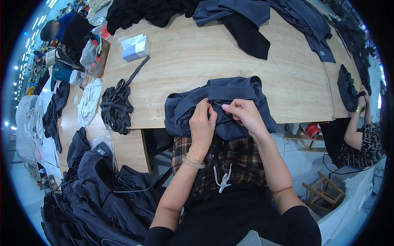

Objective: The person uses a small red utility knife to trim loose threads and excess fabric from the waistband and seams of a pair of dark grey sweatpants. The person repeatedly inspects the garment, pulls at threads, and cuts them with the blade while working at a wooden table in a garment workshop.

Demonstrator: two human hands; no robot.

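A dark blue-grey garment (234, 88) with a gathered waistband lies bunched at the near edge of the wooden table, partly over my lap. My left hand (202, 123) is closed on the waistband's cloth, thumb and fingers pinched together. Just to its right, my right hand (245, 115) pinches a thin, pale, needle-like piece (218, 103) between thumb and forefinger. That piece points toward the left fingertips over the dark opening of the waistband. Its exact kind is too small to tell, and the right hand's other fingers are curled.
A heap of dark strips (117, 107) and a tissue box (136, 48) are on the table (164, 74) at left. Dark garments (234, 18) lie along the far side; more (98, 197) pile up lower left. Another person's hands (362, 96) hold dark cloth at right, near wooden stools (324, 190).
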